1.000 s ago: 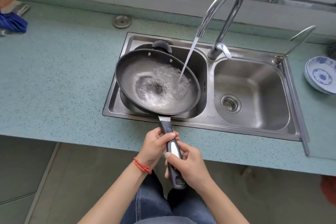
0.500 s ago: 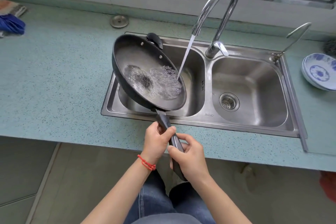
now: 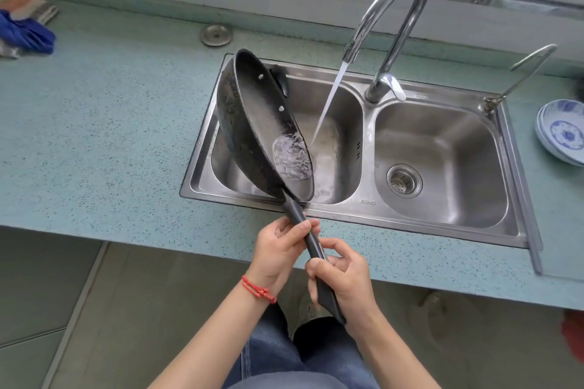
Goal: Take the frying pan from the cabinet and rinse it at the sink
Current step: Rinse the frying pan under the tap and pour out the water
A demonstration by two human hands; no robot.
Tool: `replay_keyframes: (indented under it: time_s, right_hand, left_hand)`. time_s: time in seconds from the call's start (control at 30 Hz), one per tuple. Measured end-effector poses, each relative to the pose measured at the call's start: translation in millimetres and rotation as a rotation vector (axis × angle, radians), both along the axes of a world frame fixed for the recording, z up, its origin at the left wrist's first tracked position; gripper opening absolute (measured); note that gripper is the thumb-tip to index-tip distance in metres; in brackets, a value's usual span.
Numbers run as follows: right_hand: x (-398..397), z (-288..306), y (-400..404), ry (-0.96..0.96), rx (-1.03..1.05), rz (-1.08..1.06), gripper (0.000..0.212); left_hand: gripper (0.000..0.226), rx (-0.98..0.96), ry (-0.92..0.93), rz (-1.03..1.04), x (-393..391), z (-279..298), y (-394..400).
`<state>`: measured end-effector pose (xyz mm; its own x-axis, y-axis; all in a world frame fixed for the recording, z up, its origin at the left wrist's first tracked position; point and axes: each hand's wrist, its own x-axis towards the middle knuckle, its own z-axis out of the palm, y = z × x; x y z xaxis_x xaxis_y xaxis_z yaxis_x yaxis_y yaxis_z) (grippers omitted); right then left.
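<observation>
A black frying pan (image 3: 252,110) hangs over the left basin of the steel double sink (image 3: 436,218), tipped steeply so its right rim is low and its sooty underside faces left. Water pools at its lower edge and runs off into the basin. The tall chrome tap (image 3: 392,9) is running; its stream falls just right of the pan into the left basin. Both hands grip the pan's long dark handle: my left hand (image 3: 278,249) higher up near the counter edge, my right hand (image 3: 344,281) lower at the handle's end.
The blue-green speckled counter (image 3: 104,142) surrounds the sink. A round metal plug (image 3: 216,35) lies behind the left basin, and a blue cloth (image 3: 25,35) at the far left. Blue-and-white dishes (image 3: 562,133) stand at the right edge. A thin second spout (image 3: 524,69) rises behind the right basin.
The pan has been tilted from flat under the stream to steeply on edge, and the water in it has slid to the low rim. The stream now misses the pan.
</observation>
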<state>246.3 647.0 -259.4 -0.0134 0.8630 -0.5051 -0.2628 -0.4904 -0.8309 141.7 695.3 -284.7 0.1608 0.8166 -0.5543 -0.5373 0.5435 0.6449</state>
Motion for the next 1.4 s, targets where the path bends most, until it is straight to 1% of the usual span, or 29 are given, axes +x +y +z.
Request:
replay_keyframes:
  time_s: [0.07, 0.13, 0.2, 0.27, 0.33, 0.43, 0.6, 0.8, 0.93, 1.0, 1.1, 1.13, 1.2, 1.23, 1.3, 1.4]
  right_hand:
    - [1.7, 0.4, 0.8, 0.025, 0.008, -0.011, 0.028]
    - [3.4, -0.2, 2.1, 0.037, 0.016, -0.007, 0.035]
    - [6.3, 0.6, 3.2, 0.049, 0.033, 0.012, 0.043]
    - [10.5, 1.8, 3.8, 0.067, 0.045, 0.036, 0.044]
    - [15.6, 3.4, 5.2, 0.069, 0.055, 0.067, 0.044]
    - [21.6, 4.7, 7.5, 0.041, 0.07, 0.132, 0.035]
    - [23.2, 6.5, 9.4, 0.009, 0.078, 0.222, 0.034]
    - [17.8, 9.4, 16.2, -0.088, 0.051, 0.315, 0.015]
    - [15.1, 8.2, 17.0, -0.061, 0.032, 0.3, 0.017]
    - [14.9, 8.3, 16.0, -0.024, 0.038, 0.276, 0.016]
    - [10.5, 12.0, 15.4, 0.09, 0.051, 0.235, 0.005]
    - [8.1, 13.1, 15.9, 0.147, 0.041, 0.212, 0.007]
    - [3.7, 13.5, 17.0, 0.253, 0.011, 0.167, 0.03]
    - [1.9, 13.1, 18.1, 0.283, 0.006, 0.147, 0.037]
    - [0.1, 13.0, 19.1, 0.316, 0.012, 0.129, 0.04]
    - [1.0, 13.8, 19.5, 0.33, 0.023, 0.12, 0.036]
  left_hand:
    - [0.016, -0.037, -0.128, 0.009, -0.5, 3.8, 3.6]
    - [0.021, -0.02, -0.133, -0.015, -2.3, 9.0, 6.7]
    - [0.015, 0.011, -0.068, -0.043, -2.9, 14.2, 8.6]
    - [0.008, 0.047, -0.003, -0.047, -1.7, 17.6, 8.9]
    - [0.007, 0.078, 0.027, -0.037, 1.1, 20.7, 8.9]
    - [0.009, 0.104, 0.065, -0.024, 4.4, 24.8, 8.9]
    - [0.01, 0.145, 0.215, -0.033, 2.8, 21.1, 7.8]
    - [0.012, 0.198, 0.355, -0.031, 0.4, 15.3, 9.7]
    - [0.014, 0.216, 0.396, -0.027, 0.3, 12.8, 10.0]
    - [0.014, 0.207, 0.394, -0.013, 1.1, 14.5, 10.9]
    - [0.015, 0.179, 0.366, 0.021, 1.9, 14.9, 13.5]
    - [0.015, 0.169, 0.351, 0.027, 1.4, 14.5, 14.3]
    - [0.016, 0.149, 0.306, 0.028, -0.2, 14.2, 15.8]
    - [0.015, 0.139, 0.276, 0.025, -0.6, 14.4, 16.8]
    - [0.012, 0.118, 0.215, 0.016, 0.2, 17.1, 18.1]
    - [0.01, 0.047, 0.076, 0.03, 3.4, 21.1, 19.0]
